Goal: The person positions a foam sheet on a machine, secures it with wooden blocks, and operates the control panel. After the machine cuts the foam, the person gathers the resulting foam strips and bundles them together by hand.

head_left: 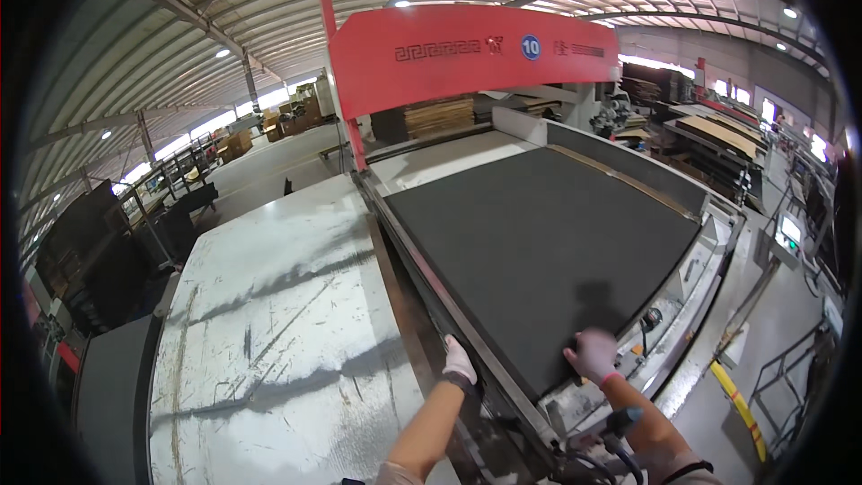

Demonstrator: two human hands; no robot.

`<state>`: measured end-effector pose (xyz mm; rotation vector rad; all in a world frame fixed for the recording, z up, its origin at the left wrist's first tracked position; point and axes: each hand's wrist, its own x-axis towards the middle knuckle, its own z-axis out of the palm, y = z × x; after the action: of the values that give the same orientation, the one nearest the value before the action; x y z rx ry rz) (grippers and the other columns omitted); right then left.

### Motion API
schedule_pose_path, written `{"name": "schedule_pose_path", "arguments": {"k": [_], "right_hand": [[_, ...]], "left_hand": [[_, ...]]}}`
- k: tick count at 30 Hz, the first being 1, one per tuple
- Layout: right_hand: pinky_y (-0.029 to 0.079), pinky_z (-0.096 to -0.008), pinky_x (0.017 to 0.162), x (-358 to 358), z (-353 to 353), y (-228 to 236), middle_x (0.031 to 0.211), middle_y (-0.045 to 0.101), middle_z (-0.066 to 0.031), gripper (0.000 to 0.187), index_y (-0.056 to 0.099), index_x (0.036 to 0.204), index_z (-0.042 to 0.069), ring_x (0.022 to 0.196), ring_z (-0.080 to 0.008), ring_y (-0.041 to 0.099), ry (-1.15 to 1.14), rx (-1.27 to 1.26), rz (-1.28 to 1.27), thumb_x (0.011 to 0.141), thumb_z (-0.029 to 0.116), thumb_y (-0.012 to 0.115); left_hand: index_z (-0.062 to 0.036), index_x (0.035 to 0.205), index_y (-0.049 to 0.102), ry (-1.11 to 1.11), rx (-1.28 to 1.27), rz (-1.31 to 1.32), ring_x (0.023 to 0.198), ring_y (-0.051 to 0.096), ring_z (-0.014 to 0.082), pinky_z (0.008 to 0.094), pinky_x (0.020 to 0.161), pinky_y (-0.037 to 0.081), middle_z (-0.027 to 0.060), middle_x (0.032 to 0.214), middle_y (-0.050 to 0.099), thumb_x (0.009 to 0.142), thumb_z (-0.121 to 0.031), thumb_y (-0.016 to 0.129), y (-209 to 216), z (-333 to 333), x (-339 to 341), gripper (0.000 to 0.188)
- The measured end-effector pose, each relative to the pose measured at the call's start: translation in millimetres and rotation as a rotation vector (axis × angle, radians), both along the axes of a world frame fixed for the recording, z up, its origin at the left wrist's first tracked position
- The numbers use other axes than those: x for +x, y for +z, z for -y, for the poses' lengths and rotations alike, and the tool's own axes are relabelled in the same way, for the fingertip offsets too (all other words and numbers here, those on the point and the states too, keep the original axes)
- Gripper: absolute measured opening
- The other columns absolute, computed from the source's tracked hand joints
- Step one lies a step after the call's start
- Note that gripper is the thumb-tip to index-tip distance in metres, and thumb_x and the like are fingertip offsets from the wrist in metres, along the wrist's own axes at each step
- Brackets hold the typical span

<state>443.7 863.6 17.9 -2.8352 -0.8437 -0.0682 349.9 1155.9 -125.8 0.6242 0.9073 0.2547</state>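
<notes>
A large dark grey sheet [548,242] lies flat on the bed of a machine in front of me. My right hand [594,357], in a pale glove, rests at the sheet's near right edge. Its fingers are mostly turned from view, so their grip does not show. My left hand [459,363], gloved too, is beside the long metal rail [431,278] along the sheet's left side. Its fingers stretch forward, and nothing shows in it. Below my right forearm is a dark fitting with a blue tip [626,417].
A scratched pale metal table [278,332] stands left of the rail. A red crossbeam [476,49] spans the machine's far end. At right are a metal side frame [696,328], a yellow bar [738,409] and a small control screen [790,232]. Stacked boards [718,135] lie farther back.
</notes>
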Motion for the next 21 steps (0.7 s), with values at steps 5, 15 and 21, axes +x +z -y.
{"name": "schedule_pose_path", "arguments": {"k": [5,15,21], "right_hand": [[0.035,-0.0396,0.096,6,40,7,0.119,0.058,-0.0070,0.044,0.064,0.111,0.014,0.114,-0.0238,0.050,-0.020,-0.076,-0.082,0.081,0.045,0.056],[0.040,-0.0425,0.090,4,72,-4,0.107,0.062,-0.0106,0.037,0.067,0.097,0.012,0.106,-0.0275,0.055,0.074,0.046,0.051,0.079,0.044,0.058],[0.044,-0.0416,0.087,14,113,-6,0.102,0.064,-0.0097,0.030,0.066,0.095,0.006,0.101,-0.0318,0.057,0.234,0.208,0.102,0.080,0.032,0.062]], "left_hand": [[0.0033,0.134,0.041,-0.063,0.764,-0.303,0.122,0.047,0.0332,0.0347,0.104,0.035,0.0254,0.131,0.048,0.072,-0.064,0.066,77,101,-21,0.095],[-0.0040,0.120,0.054,-0.617,0.814,0.332,0.100,0.055,0.0175,0.0325,0.087,0.044,0.0080,0.107,0.060,0.091,-0.012,0.055,97,349,-355,0.031],[-0.0032,0.124,0.045,-0.292,1.294,-0.908,0.056,0.061,0.0318,0.0441,0.045,0.048,0.0195,0.077,0.062,0.087,-0.015,0.053,43,363,-588,0.040]]}}
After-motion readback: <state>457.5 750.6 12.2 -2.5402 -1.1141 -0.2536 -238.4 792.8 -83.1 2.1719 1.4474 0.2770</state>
